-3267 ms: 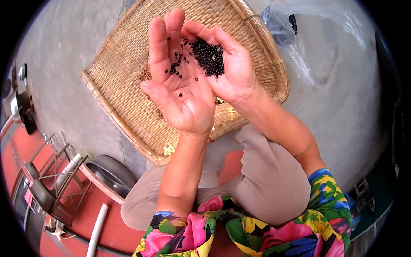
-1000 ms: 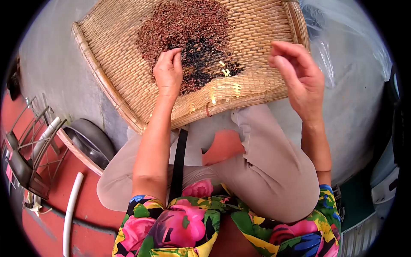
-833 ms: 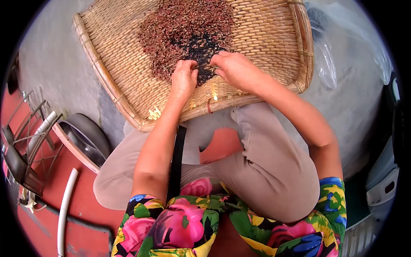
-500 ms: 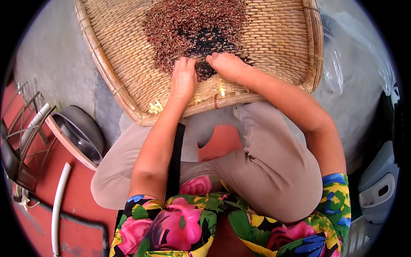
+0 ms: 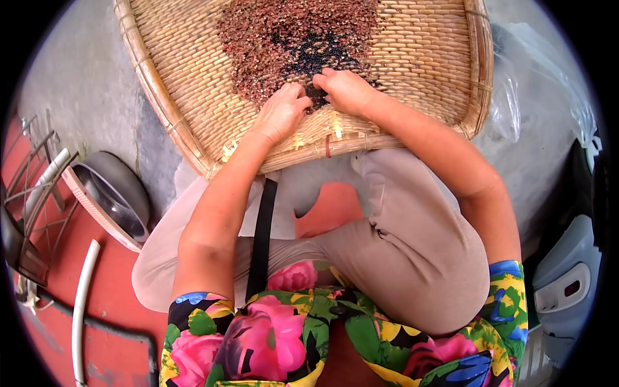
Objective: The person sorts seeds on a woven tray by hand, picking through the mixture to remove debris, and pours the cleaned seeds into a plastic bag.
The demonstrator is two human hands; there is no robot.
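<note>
A woven bamboo tray (image 5: 425, 71) with a thick bound rim rests by my knees. On it lies a heap of reddish-brown seeds or husks (image 5: 258, 39), with a patch of small black seeds (image 5: 316, 55) in its near part. My left hand (image 5: 284, 111) is at the near edge of the heap, fingers bent and pressed together over the black seeds. Just right of it, my right hand (image 5: 346, 92) has its fingers pinched over the same patch. Anything between the fingertips is too small or hidden to make out.
To the left are a dark round basin (image 5: 119, 193), a metal wire rack (image 5: 39, 200) and a white pipe (image 5: 84, 309) on red floor. Clear plastic bags (image 5: 548, 71) lie at the right. A pale blue-grey plastic container (image 5: 567, 277) stands at lower right.
My left hand has shifted right and turned, its fingers now pointing toward my right hand. My right hand has moved slightly up and right. Several black seeds near the edge are more uncovered.
</note>
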